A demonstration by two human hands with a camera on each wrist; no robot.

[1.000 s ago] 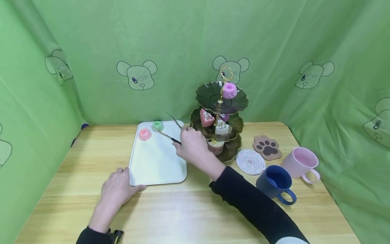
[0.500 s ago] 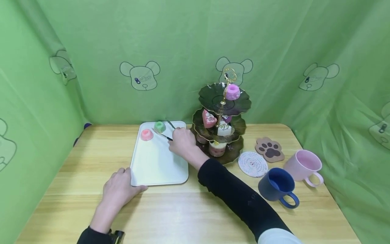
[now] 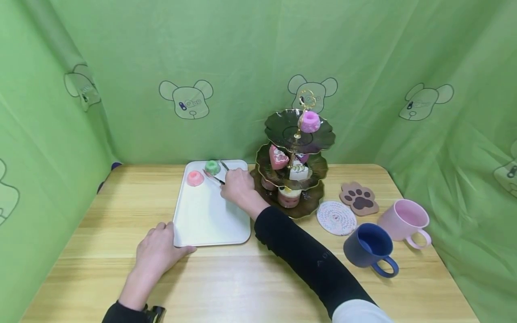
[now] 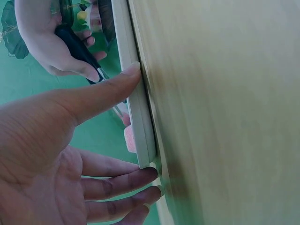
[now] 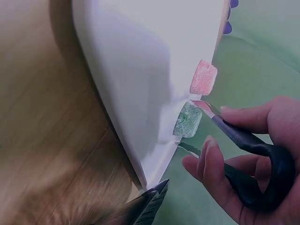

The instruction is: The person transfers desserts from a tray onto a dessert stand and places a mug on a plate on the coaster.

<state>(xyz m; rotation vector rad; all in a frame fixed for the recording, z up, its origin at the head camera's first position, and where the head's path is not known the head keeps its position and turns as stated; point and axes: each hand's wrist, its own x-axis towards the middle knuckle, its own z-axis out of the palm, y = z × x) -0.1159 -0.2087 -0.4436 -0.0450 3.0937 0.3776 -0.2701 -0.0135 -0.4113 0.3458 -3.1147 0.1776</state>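
From the head, gripping tongs (image 3: 214, 178) in the right hand (image 3: 238, 185), with tips on either side of the green cake (image 3: 212, 168) near the far edge of the tray (image 3: 212, 220) (with the pink cake (image 3: 195, 178) just beside), and bracing the near left corner with the left hand (image 3: 155, 246); seemingly lining up a pick-up. From the left wrist, resting thumb on rim, with fingers nearly straight. From the right wrist, pinching the tongs between thumb and fingers; probably calls for squeezing evenly, clear of the pink cake
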